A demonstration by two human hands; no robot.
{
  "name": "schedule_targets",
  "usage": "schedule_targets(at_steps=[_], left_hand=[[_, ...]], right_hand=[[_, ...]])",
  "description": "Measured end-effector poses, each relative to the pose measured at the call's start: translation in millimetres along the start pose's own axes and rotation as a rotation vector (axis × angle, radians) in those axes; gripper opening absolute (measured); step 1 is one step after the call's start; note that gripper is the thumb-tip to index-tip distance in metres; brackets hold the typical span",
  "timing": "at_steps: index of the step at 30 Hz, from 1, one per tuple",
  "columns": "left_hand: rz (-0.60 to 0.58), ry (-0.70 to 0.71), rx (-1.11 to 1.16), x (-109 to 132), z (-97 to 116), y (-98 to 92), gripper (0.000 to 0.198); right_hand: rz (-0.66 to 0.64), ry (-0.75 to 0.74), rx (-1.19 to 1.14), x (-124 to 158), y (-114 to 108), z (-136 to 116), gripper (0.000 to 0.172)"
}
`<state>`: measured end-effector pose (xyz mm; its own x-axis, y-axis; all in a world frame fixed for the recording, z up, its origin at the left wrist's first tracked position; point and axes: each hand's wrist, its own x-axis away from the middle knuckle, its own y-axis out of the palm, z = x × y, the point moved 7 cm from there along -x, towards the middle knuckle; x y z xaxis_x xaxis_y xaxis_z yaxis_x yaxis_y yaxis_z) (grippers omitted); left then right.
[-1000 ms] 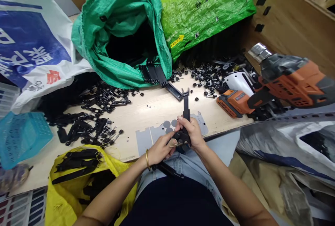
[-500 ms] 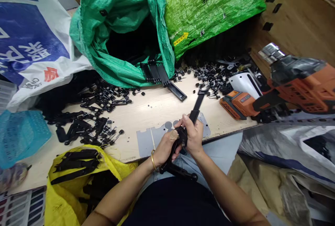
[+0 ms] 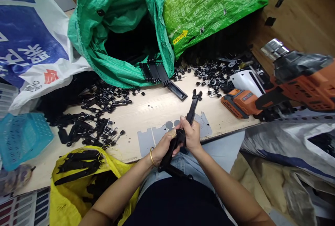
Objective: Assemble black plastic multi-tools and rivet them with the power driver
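Note:
Near the table's front edge, a black jointed plastic arm (image 3: pixel 192 107) is held in both hands. Its long bar points up and away and ends in a forked claw. My left hand (image 3: pixel 164 145), with a gold bangle at the wrist, is closed around the lower part, its thumb by the joint. Fingers of my right hand (image 3: pixel 192 133) wrap the bar just above the joint, thumb lying along it. A second black section (image 3: pixel 175 172) slants down over my lap. The fingers cover most of the joint.
Loose black parts (image 3: pixel 90 123) and black-headed pins (image 3: pixel 214 77) lie in heaps on the table. An orange power drill (image 3: pixel 300 79) stands at the right. Behind is a green sack (image 3: pixel 86 41) with stacked black pieces at its mouth; a yellow sack (image 3: pixel 62 201) sits front left, beside a blue basket (image 3: pixel 23 138).
The forked end of the arm has swung slightly left and turned so that its claw shows more clearly. Both hands keep their hold, shifted slightly left. The view has moved a little.

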<state>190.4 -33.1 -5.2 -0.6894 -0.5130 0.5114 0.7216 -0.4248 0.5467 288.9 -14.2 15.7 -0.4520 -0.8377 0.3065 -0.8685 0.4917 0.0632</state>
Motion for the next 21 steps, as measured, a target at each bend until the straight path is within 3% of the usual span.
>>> schedule_targets(at_steps=[4,7,11,15,18,21], left_hand=[[0.035,-0.047,0.148,-5.5,-14.8,7.8,0.069],[0.076,0.011,0.018,-14.1,-9.0,-1.3,0.075],[0.053,0.137,-0.522,-8.4,24.4,-15.8,0.084],[0.031,0.440,-1.255,18.9,46.0,12.3,0.115],[0.369,0.642,-1.535,23.3,48.1,29.4,0.107],[0.610,0.706,-1.447,11.7,49.5,17.8,0.107]], right_hand=[[-0.208,0.055,0.079,-7.8,9.4,-2.3,0.044],[-0.108,0.004,0.068,-10.7,2.0,-3.1,0.044],[0.123,-0.020,-0.062,-18.2,-18.6,10.3,0.042],[0.394,-0.134,-0.151,-31.7,-36.8,2.9,0.042],[0.374,-0.116,-0.231,-36.2,-25.0,-3.0,0.045],[0.166,-0.105,-0.052,-31.4,-14.3,-8.5,0.042]])
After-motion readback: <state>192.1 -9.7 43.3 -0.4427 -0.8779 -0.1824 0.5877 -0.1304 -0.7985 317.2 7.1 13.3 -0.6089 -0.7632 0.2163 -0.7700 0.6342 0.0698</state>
